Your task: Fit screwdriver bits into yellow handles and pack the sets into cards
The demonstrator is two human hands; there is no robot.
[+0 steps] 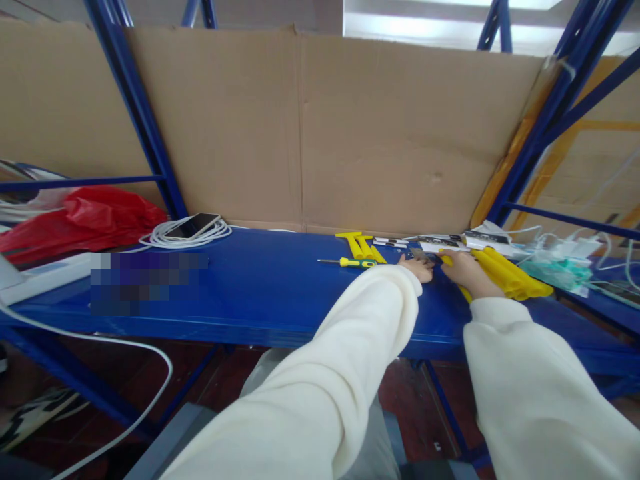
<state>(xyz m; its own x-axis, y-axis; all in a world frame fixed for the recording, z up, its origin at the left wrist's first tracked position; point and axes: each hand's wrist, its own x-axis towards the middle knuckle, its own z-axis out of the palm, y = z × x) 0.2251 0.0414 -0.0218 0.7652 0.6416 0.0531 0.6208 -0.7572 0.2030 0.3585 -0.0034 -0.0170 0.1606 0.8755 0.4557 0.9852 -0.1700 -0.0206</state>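
My left hand [419, 269] is at the right part of the blue table, its fingers curled beside small grey metal pieces [416, 254]. What it pinches is too small to make out. Close to its right, my right hand [470, 275] is closed around a yellow plastic piece [465, 293], whose ends show on either side of the hand. A pile of yellow tube-like parts [515, 277] lies against the right hand's far side. To the left of my hands are yellow T-shaped parts [356, 245] and a screwdriver [356, 263] with a yellow-green handle.
Small white boxes [493, 241] and a green-and-white plastic bundle [557, 270] lie at the right. On the left are a phone [195, 227] on a coiled white cable [159, 235], a red bag [100, 217] and a power strip [55, 277]. Cardboard [380, 133] walls the back.
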